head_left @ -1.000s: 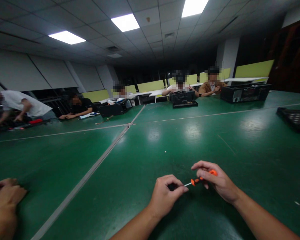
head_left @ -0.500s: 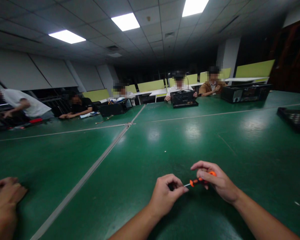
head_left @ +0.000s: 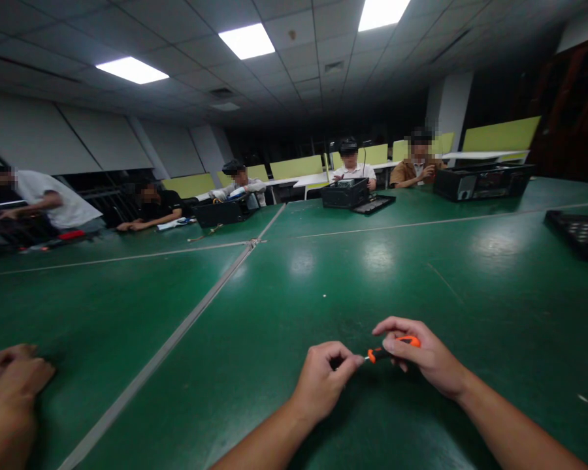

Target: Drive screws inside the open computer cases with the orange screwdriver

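An orange and black screwdriver (head_left: 402, 346) is held over the green table (head_left: 255, 339), its handle to the right and its shaft pointing left. My right hand (head_left: 416, 352) grips the handle between thumb and fingers, with the index finger raised and curved. The fingertips of my left hand (head_left: 328, 372) pinch the metal shaft, hiding its tip. Only a short piece of shaft shows between my left fingers and the handle.
Another person's hands (head_left: 14, 385) rest at the left edge. Across the table, several people sit or lean near black computer cases (head_left: 345, 194), (head_left: 483, 183). A black perforated panel (head_left: 581, 232) lies at the right edge.
The screwdriver has shifted slightly left, so less shaft shows beside my left fingers. Across the table, the middle black case has been lowered, with a flat panel now beside it.
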`<state>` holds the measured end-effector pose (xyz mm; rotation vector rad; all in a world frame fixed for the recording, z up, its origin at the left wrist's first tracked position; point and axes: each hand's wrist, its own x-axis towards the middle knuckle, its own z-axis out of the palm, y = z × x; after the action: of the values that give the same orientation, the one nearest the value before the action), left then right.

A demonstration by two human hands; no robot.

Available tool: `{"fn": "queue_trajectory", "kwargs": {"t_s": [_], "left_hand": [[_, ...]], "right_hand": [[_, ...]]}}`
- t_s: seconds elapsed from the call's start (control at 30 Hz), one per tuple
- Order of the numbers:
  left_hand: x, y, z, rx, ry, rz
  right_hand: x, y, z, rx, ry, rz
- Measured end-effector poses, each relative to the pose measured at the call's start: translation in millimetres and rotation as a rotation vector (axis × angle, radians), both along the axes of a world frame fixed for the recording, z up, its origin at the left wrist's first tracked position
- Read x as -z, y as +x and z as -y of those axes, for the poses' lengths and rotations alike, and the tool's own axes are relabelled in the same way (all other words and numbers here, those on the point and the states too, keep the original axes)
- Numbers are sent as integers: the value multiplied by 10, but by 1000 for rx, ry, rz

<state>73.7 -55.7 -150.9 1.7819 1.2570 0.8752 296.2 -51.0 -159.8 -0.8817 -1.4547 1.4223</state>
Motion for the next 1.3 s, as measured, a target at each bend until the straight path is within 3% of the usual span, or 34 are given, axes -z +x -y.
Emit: {"fn": "queue_trajectory", "kwargs": {"t_s": [0.33,1.0,1.3], "left_hand": [[-39,3,29,-8,85,-20],[-40,-52,-26,122,107,-149],[-99,-37,-8,61,118,-62]], "right_hand": [[45,-19,-4,-7,-15,25],[66,-7,-40,7,-54,41],[112,6,-61,-40,-33,71]]}}
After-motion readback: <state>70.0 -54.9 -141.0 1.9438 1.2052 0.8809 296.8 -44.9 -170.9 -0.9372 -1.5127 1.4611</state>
